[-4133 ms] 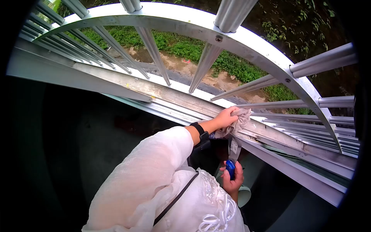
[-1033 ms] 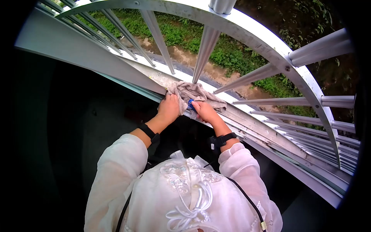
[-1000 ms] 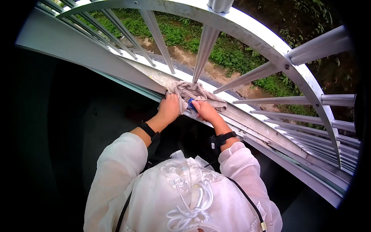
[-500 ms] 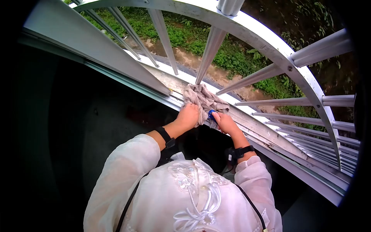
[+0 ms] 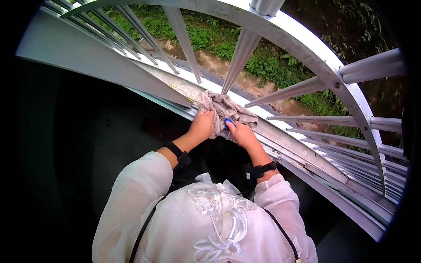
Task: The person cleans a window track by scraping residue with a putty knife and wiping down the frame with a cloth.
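Observation:
A crumpled greyish-pink cloth (image 5: pixel 228 108) lies bunched on the window track (image 5: pixel 274 142). My left hand (image 5: pixel 202 126) is closed on the near left part of the cloth, its fingers partly hidden in the folds. Close beside it, my right hand (image 5: pixel 242 134) grips a small tool with a blue handle (image 5: pixel 228 122). The thumb lies along that handle. The tool's working end is hidden against the cloth and the track, so its kind does not show.
White metal railing bars (image 5: pixel 242 55) and a curved rail (image 5: pixel 302 37) stand just beyond the sill (image 5: pixel 313 158). A grey window panel (image 5: pixel 101 74) reaches in from the left, ending near the cloth. Grass (image 5: pixel 267 63) and a muddy ditch lie below outside.
Both hands have shifted left along the track, the right one with the blue-handled tool. The cloth has moved slightly left too, and the view has tilted a little.

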A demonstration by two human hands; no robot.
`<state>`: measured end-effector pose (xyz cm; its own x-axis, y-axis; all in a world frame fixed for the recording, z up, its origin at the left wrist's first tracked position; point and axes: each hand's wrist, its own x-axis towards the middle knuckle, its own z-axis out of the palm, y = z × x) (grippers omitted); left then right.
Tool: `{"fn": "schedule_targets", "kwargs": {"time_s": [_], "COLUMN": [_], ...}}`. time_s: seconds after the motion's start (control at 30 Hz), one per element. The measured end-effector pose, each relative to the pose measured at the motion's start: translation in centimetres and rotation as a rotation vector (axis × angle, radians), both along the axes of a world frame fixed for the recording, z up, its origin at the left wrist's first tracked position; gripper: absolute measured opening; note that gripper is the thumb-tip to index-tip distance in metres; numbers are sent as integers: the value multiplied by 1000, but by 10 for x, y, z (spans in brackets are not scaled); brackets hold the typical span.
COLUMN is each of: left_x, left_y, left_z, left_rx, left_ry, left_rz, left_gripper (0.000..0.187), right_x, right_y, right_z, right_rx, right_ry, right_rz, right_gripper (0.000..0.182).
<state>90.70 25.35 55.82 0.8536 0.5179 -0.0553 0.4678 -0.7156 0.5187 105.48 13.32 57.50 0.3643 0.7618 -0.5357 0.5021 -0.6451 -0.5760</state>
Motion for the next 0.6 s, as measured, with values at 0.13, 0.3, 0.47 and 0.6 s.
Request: {"fn": "schedule_targets", "kwargs": {"time_s": [0.13,0.3,0.47,0.6], "left_x": [7,9,10,-6], "left_y": [-28,-3,16,-15], "left_z": [-2,67,80,68], "left_rx": [-260,-253,-67,-100], "left_ry": [-205,-414,-407,-109], "left_rz": [35,257,271,128], "left_gripper": [36,31,45,70], "right_x": [8,-4,-4,-9], "right_y": [-45,-9,64,103], "right_z": [16,31,-22,-10], "right_rx": [-117,-48,238,177], "right_ry": [-124,431,143,5], "right_rz": [-51,-270,44,262], "right_gripper": [54,48,36,29]}}
